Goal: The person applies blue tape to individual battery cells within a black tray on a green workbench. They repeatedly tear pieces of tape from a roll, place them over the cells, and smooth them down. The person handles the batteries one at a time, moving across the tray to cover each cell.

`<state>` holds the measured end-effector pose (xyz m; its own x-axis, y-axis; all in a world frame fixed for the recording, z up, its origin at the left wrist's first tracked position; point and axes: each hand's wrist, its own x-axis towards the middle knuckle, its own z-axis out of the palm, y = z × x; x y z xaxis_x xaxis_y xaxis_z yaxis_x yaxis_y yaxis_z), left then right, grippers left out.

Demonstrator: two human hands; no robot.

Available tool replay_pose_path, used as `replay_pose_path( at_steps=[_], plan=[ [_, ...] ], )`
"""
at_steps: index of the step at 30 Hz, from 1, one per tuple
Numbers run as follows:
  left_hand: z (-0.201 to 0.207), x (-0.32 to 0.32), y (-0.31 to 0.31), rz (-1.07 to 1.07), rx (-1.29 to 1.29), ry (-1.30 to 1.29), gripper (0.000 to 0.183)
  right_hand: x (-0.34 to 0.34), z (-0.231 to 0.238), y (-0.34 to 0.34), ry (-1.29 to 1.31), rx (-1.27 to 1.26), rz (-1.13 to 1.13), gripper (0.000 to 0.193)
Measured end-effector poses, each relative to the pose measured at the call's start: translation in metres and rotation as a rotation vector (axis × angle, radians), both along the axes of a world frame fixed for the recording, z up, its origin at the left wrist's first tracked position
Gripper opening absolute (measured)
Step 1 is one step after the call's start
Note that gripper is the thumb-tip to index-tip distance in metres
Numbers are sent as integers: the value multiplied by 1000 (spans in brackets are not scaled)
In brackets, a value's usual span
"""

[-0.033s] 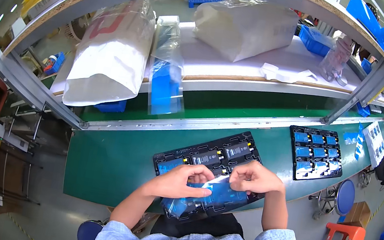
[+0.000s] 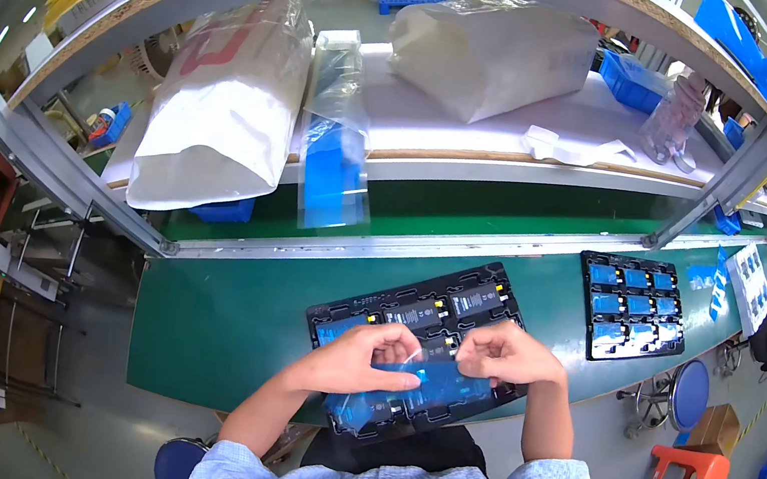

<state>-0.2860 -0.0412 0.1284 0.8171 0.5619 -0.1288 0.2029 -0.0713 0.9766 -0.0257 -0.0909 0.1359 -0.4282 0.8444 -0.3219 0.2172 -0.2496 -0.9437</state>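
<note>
Pinching a clear blue sheet (image 2: pixel 448 389), the right hand (image 2: pixel 508 354) is below and right of the middle. The sheet spreads left and down from that pinch, near the curled left hand (image 2: pixel 361 363); I can't tell if that hand grips. Underneath lies a black tray (image 2: pixel 371 300). Farther, upper left, sits a white bag (image 2: pixel 220 126).

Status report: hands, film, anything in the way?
Right hand pinching clear film. Left hand at film, grip unclear. Film over black tray; hands partly block view.
</note>
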Motion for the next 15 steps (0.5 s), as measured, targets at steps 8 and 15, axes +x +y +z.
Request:
replay_pose_path(
  at_steps=[8,15],
  plan=[
    [3,-18,-27,416,935,81,16,-21,-70,-3,186,-15,-303,22],
    [-41,-36,-61,415,1512,182,15,-49,-80,-23,580,-157,-273,26]
  ],
)
